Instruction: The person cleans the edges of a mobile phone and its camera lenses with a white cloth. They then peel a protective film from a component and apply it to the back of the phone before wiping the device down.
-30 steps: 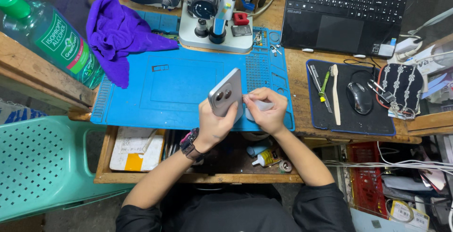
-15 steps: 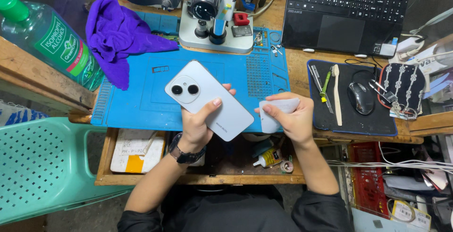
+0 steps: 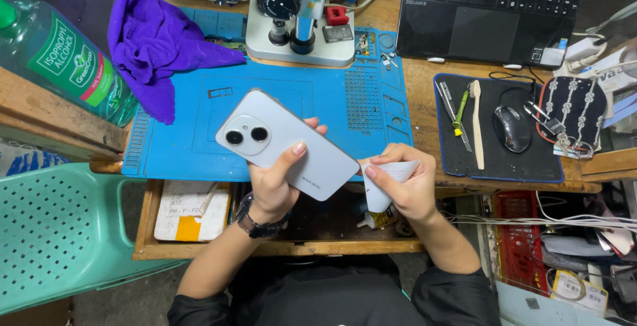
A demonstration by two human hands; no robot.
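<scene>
My left hand [image 3: 275, 179] grips a pale blue-white smartphone [image 3: 285, 143], back side up, its two round camera lenses toward the upper left. It hovers over the near edge of a blue work mat [image 3: 199, 147]. A dark watch sits on that wrist. Just right of the phone, my right hand [image 3: 406, 183] pinches a small white folded wipe or film [image 3: 383, 183], close to the phone's lower right corner; whether it touches the phone I cannot tell.
A purple cloth [image 3: 156, 44] lies on the mat's far left, beside a green-labelled clear bottle [image 3: 63, 54]. A microscope [image 3: 298, 14] stands at the back. A laptop [image 3: 494, 7], mouse [image 3: 512, 129] and hand tools on a black pad are right. An open drawer [image 3: 199, 250] sits below.
The phone was turned from edge-on to back side facing up and lowered toward me. My right hand dropped down to the right with the white piece.
</scene>
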